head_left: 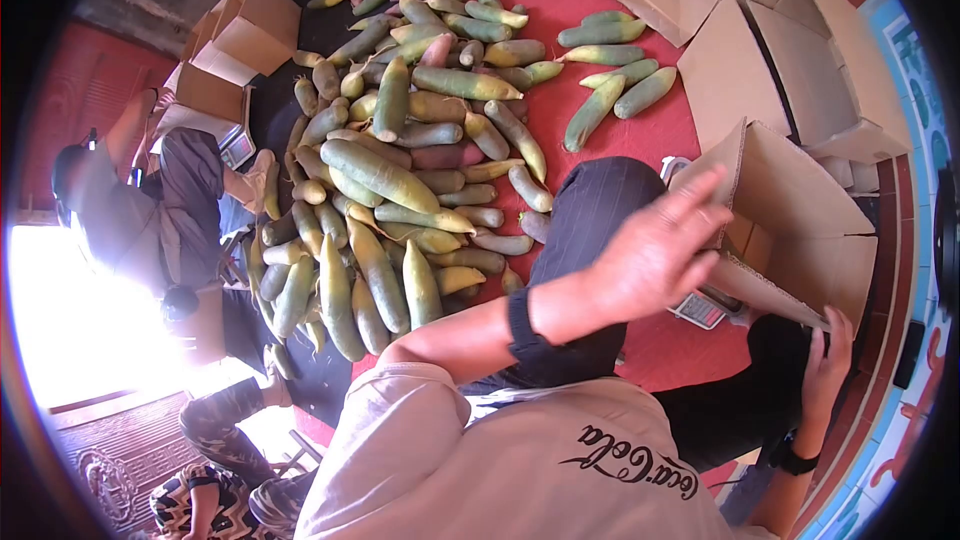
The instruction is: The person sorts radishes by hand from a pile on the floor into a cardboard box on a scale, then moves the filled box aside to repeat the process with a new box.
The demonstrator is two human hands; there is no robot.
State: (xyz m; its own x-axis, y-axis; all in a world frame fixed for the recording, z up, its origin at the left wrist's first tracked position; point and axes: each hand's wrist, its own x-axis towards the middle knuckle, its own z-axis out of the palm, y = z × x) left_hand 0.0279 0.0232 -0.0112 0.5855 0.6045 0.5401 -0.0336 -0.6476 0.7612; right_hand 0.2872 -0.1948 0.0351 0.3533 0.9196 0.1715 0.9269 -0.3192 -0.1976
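An open cardboard box (800,185) stands on a digital scale (697,311) at my right side. My left hand (655,245) is raised beside the box's left wall, fingers spread and slightly blurred, with nothing in it. My right hand (825,365) grips the box's near rim at its corner. Inside the box some brown cardboard shows; the rest of its bottom is hidden by the wall. A large heap of green radishes (380,175) lies in front of me and to the left, a few of them pinkish.
Several loose radishes (610,90) lie on the red floor covering (560,0) near another open cardboard box (735,65). More boxes (255,25) stand at the far left. One person (150,210) sits left of the heap by another scale (238,148); another (215,495) is at lower left.
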